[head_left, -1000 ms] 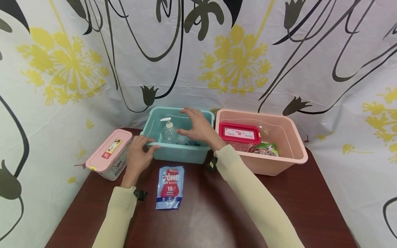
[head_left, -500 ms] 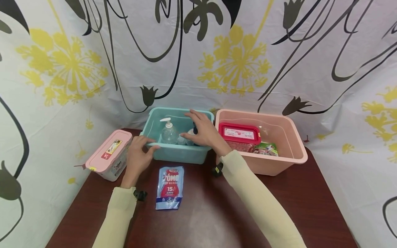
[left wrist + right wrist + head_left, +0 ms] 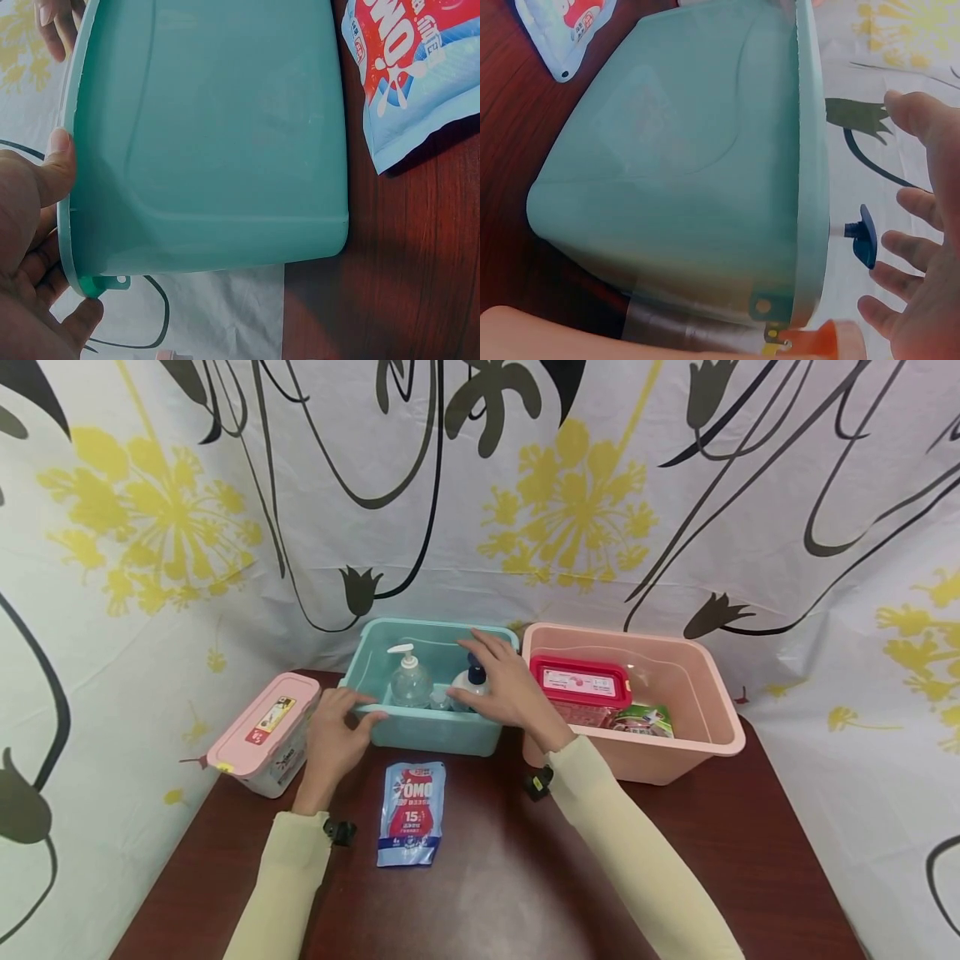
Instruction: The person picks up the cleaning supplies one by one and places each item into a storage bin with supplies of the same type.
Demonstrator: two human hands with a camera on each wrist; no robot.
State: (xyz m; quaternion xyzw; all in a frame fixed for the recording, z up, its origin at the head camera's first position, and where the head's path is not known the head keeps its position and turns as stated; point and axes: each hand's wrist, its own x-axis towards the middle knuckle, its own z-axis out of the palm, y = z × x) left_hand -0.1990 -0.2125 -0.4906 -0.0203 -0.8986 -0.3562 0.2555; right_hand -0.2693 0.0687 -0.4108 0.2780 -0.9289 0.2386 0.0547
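Evidently the 2 hands have different jobs at the teal tub (image 3: 431,732). The left hand (image 3: 339,735) grips its near rim close to the left corner, which likely keeps the light plastic from sliding while something is handled inside. The right hand (image 3: 512,687) is over the other end of the tub, beside the white bottle with a dark blue pump top (image 3: 467,682), which stands upright inside near the front wall. Its pump pokes above the rim, probably making it easy to reach from overhead. A clear pump bottle (image 3: 409,683) and a small clear item (image 3: 440,699) are to its left; their closeness to each other may help hold them upright.

As for grip, the left thumb (image 3: 58,169) bends over the rim onto the outer wall, with the fingers behind it, so the tub's edge is pinched between them. The right hand is spread wide, fingers apart and thumb well away from them, and has hold of nothing. From the right wrist, the fingertips come near the blue pump top without closing round it; whether the thumb brushes the bottle, I cannot tell.

On the table (image 3: 525,893), the blue OMO pouch (image 3: 411,814) lies flat just in front of the tub, apart from the 2 hands. Its printed face is up and its lettering reads from the person's side.
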